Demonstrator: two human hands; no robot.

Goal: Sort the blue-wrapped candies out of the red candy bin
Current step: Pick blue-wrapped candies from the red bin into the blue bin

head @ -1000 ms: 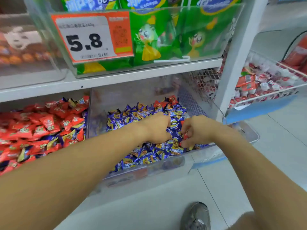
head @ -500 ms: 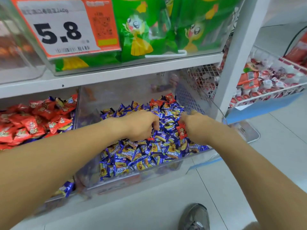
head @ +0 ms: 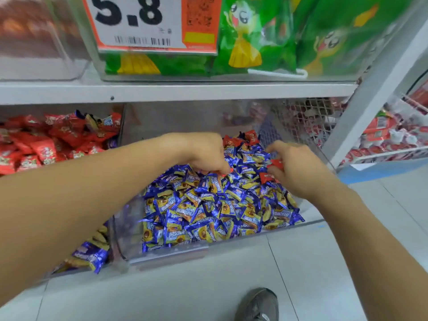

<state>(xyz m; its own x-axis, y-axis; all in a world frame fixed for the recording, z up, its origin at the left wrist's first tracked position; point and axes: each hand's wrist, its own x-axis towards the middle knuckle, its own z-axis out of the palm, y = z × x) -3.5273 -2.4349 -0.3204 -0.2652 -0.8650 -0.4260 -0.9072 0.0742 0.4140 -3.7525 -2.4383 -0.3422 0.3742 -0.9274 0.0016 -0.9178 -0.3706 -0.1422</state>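
A big price tag [head: 139,22] on the top bin reads "5.8" in black, with a barcode under it and an orange part with a square code beside it. Next to the tag are two green snack bags [head: 254,38] with a cartoon duck on each; their writing cannot be read.

Under the shelf [head: 176,91] sits a clear bin [head: 166,251] full of blue-wrapped candies [head: 208,212], too many to count. Their writing is too blurry to read. A few red candies [head: 238,140] lie at the back of this pile.

The left hand [head: 203,154] is curled down into the blue pile, and its fingertips pinch something red. The right hand [head: 294,167] grips two red candies [head: 266,176] in its curled fingers.

The red candy bin [head: 46,144] is on the left, with a few blue wrappers mixed in. One gray shoe [head: 259,304] shows on the floor.
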